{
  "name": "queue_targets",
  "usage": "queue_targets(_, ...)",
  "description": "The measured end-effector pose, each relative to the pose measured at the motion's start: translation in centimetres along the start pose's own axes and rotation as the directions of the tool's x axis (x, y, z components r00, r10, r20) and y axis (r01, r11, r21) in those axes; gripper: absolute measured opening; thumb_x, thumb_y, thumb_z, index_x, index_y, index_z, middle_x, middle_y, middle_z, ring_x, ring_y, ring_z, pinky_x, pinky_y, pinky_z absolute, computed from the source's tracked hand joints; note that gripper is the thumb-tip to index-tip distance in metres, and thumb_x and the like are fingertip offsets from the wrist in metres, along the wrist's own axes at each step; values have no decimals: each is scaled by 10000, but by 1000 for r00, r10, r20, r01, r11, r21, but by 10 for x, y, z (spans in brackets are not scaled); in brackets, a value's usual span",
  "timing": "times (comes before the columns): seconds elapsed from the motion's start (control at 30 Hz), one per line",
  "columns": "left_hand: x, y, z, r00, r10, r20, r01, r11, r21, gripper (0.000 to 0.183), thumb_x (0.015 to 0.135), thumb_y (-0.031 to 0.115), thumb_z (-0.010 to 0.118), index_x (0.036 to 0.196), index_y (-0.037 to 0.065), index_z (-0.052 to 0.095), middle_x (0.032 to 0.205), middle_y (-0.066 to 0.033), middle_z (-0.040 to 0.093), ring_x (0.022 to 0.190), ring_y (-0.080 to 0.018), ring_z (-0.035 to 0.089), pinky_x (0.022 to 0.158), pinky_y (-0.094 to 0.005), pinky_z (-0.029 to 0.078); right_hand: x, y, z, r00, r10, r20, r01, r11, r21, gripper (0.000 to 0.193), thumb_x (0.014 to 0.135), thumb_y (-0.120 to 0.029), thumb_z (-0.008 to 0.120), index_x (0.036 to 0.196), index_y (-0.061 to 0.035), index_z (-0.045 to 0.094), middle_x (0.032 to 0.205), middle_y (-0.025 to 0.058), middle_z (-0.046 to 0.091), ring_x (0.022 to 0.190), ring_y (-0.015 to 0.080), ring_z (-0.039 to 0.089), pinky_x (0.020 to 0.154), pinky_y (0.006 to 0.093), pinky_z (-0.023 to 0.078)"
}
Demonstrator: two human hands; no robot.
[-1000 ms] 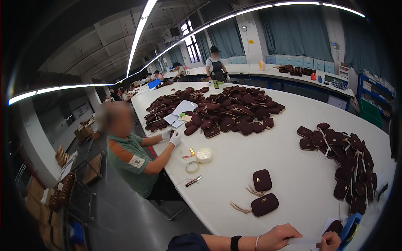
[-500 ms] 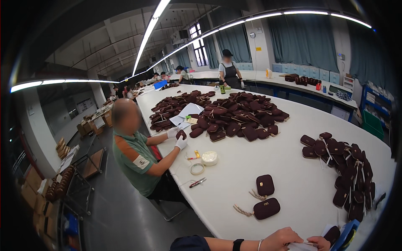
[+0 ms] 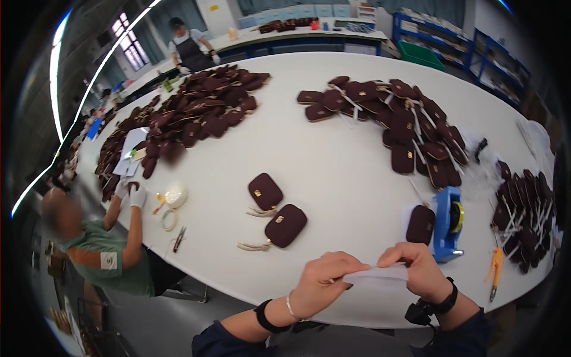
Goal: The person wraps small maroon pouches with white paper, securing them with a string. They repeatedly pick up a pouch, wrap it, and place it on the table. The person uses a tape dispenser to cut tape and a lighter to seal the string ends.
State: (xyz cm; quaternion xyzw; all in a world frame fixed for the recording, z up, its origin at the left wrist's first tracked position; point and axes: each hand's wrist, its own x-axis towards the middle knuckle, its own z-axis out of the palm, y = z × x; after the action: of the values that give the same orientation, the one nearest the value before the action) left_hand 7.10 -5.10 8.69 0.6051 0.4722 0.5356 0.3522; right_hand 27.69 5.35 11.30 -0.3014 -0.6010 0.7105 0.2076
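A white sheet [image 3: 380,274] is held above the near edge of the table [image 3: 339,160], pinched at its left end by the left grip [image 3: 324,279] and at its right end by the right grip [image 3: 419,269], both narrowed on it. Beyond the right grip, a maroon pouch [image 3: 420,225] is placed just beside a blue tape dispenser [image 3: 441,232]; an orange-handled tool [image 3: 495,271] is laid farther right, and two pouches [image 3: 285,226] are set to the left.
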Motion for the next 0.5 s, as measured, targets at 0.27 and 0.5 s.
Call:
queue_targets(0.27, 10, 4, 10, 1000, 30, -7, -30, 998, 62, 289, 723, -139, 681, 979, -9, 716, 948, -123, 699, 858, -213, 640, 746, -300, 505, -11, -3, -7, 974, -223, 31, 225, 962, -155, 152, 827, 69, 637, 955, 7, 689, 910, 61, 683, 827, 120, 625, 722, 247, 485)
queue_targets(0.5, 11, 15, 7, 996, -72, -44, 78, 987, 143, 334, 691, -150, 681, 980, 15, 703, 927, -104, 706, 875, -231, 639, 799, -325, 479, -10, 6, -7, 909, -414, 47, 412, 876, -252, 144, 818, 80, 670, 946, 14, 677, 946, 131, 696, 840, 179, 660, 714, 267, 497)
